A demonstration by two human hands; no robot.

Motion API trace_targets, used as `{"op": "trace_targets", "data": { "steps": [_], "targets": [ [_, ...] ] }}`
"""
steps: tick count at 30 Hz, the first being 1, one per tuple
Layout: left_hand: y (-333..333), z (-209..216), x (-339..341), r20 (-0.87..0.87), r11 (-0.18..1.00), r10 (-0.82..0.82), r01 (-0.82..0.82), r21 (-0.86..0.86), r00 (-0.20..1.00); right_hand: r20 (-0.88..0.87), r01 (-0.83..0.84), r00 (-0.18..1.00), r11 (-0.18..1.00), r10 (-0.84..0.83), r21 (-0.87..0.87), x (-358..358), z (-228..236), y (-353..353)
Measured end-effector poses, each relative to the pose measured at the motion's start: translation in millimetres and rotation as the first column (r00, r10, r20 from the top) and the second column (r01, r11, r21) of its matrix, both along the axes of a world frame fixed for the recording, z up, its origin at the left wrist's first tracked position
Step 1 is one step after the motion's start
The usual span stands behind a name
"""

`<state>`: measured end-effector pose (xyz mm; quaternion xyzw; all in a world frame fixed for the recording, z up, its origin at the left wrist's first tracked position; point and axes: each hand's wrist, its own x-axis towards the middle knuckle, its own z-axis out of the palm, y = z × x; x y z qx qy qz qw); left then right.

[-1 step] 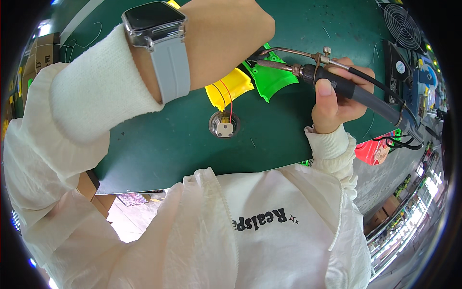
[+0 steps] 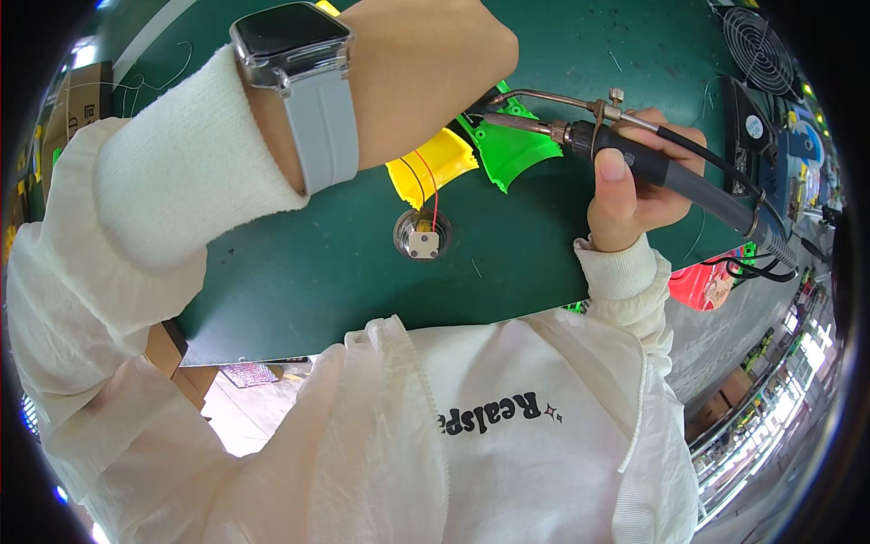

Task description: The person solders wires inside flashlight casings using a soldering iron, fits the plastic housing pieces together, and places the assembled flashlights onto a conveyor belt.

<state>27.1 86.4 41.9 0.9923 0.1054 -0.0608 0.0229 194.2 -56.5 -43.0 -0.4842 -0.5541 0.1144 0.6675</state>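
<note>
My right hand (image 2: 634, 210) is wrapped round the dark handle of a soldering iron (image 2: 652, 163), which has a thin metal feed tube (image 2: 544, 96) clamped along it. The iron's tip points left, over a green plastic shell piece (image 2: 521, 156), and ends close to my left hand (image 2: 430, 63). That hand is bent over the work with its back showing, so its fingers are hidden. Beside the green piece lies a yellow plastic shell piece (image 2: 446, 165). A red and a black wire cross it to a round metal part with a pale plate (image 2: 423, 243) on the table.
The green tabletop (image 2: 299, 281) has loose wire snippets on it. At the far right stand a round fan grille (image 2: 761, 50) and a black box (image 2: 747, 127). A red container (image 2: 700, 286) sits past the right edge, near black cables. Cardboard (image 2: 86, 104) stands at the left.
</note>
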Motion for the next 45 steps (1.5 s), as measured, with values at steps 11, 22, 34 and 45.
{"op": "trace_targets", "data": {
  "steps": [11,22,34,45],
  "targets": [
    [2.4,6.6,-1.0,-0.03,0.998,-0.028,0.026,-0.065,0.999,-0.001,0.004,1.0,0.999,-0.004,0.051,-0.7,-1.5,3.3],
    [2.3,3.0,-0.3,-0.02,0.999,-0.011,0.009,-0.053,1.0,0.031,0.015,0.999,0.999,-0.016,0.034,-1.1,0.1,1.4],
    [2.5,8.6,-0.3,-0.026,0.998,-0.013,0.012,-0.069,1.0,0.042,0.008,0.999,0.998,-0.011,0.07,-1.0,-0.9,3.3],
    [1.0,-1.0,2.0,-0.017,0.999,0.027,-0.028,-0.042,0.999,0.04,0.025,0.999,0.999,-0.026,0.032,-1.0,-0.8,1.5]
  ]
}}
